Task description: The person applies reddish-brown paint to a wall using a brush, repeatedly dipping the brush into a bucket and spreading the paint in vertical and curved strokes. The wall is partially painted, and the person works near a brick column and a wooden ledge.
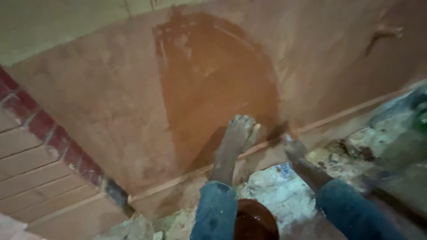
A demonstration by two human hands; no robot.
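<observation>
Your left hand (238, 135) rests open and flat below the dark wet patch (213, 84) on the tan plastered wall (102, 102). Your right hand (293, 149) grips a small brush (278, 132); use even overlapping strokes.

Right hand (294, 149) blurred; bowl (255, 221) cut off below

wall (111, 98): tan plaster | brick edge (44, 129): red | floor (275, 191): rubble | light: dim
</observation>
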